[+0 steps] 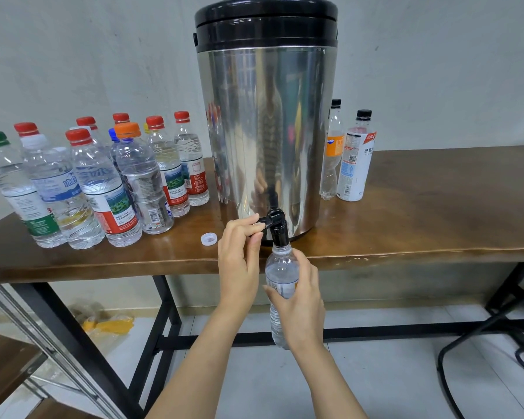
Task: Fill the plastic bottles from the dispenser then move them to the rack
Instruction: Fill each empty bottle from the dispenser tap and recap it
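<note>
A tall steel dispenser (266, 131) with a black lid stands at the front edge of a brown wooden table (421, 225). My left hand (239, 261) pinches the black tap lever (262, 221) at its base. My right hand (300, 297) grips a clear uncapped plastic bottle (280, 275), held upright below the table edge with its mouth up against the black spout (279, 234). A white cap (208, 238) lies on the table left of the tap.
Several capped bottles (97, 182) with red, green, orange and blue caps crowd the table's left side. Two black-capped bottles (353, 158) stand right of the dispenser. A metal rack (28, 328) with a wooden shelf is at lower left. A black chair base (496, 343) sits at right.
</note>
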Demonstrator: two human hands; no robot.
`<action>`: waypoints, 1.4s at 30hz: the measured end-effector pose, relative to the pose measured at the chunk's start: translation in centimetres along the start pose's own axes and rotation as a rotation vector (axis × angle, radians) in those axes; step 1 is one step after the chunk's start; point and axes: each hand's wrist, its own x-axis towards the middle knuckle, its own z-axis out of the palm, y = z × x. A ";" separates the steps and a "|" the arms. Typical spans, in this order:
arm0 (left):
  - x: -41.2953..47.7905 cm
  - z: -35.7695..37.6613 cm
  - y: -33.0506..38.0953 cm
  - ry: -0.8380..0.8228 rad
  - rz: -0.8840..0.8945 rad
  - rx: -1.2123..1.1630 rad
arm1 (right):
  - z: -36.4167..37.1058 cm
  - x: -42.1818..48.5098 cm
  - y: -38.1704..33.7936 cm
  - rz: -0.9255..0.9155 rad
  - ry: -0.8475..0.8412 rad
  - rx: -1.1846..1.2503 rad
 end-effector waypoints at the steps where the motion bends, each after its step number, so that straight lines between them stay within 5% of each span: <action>1: 0.1 -0.1 -0.1 -0.010 0.002 0.004 | 0.0 0.0 0.0 0.000 0.000 0.003; 22: 3.8 -4.1 0.6 -0.382 0.312 0.354 | -0.2 0.1 0.0 0.013 -0.027 0.004; 42: 4.3 -4.4 1.0 -0.459 0.334 0.316 | -0.1 0.1 0.0 0.015 -0.008 0.011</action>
